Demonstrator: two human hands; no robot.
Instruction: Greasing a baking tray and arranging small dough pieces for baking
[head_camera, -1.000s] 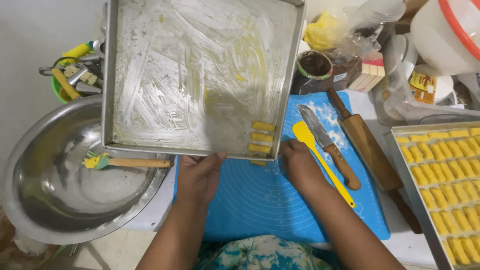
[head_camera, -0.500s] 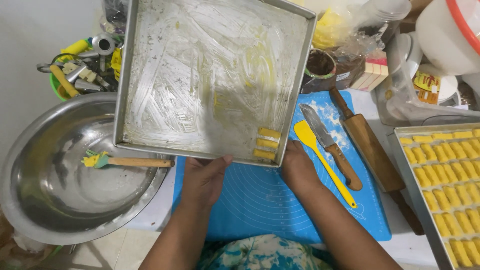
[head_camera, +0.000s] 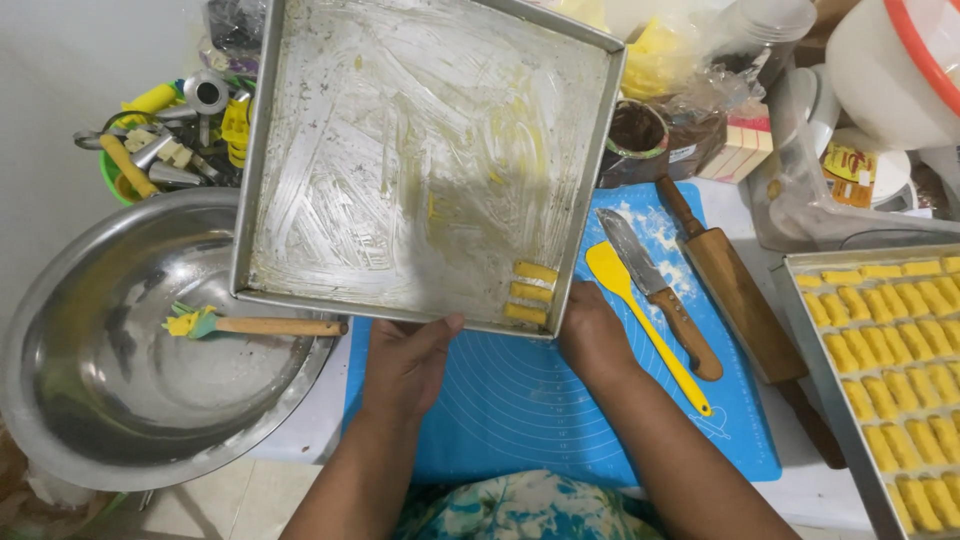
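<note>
Left hand: my left hand (head_camera: 405, 365) grips the near rim of the greased baking tray (head_camera: 400, 150), thumb on top.
Right hand: my right hand (head_camera: 590, 335) clasps the tray's lower right corner.
Tray: centre to upper frame, tilted, three dough pieces (head_camera: 530, 293) in its corner.
Mat: blue silicone mat (head_camera: 520, 410) beneath.
Left: steel bowl (head_camera: 100, 400).

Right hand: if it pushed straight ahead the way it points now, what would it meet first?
The right hand already grips the near edge of the greased metal tray, so it would press into that. The closest things on the tray are three yellow dough pieces just past the fingers.
</note>
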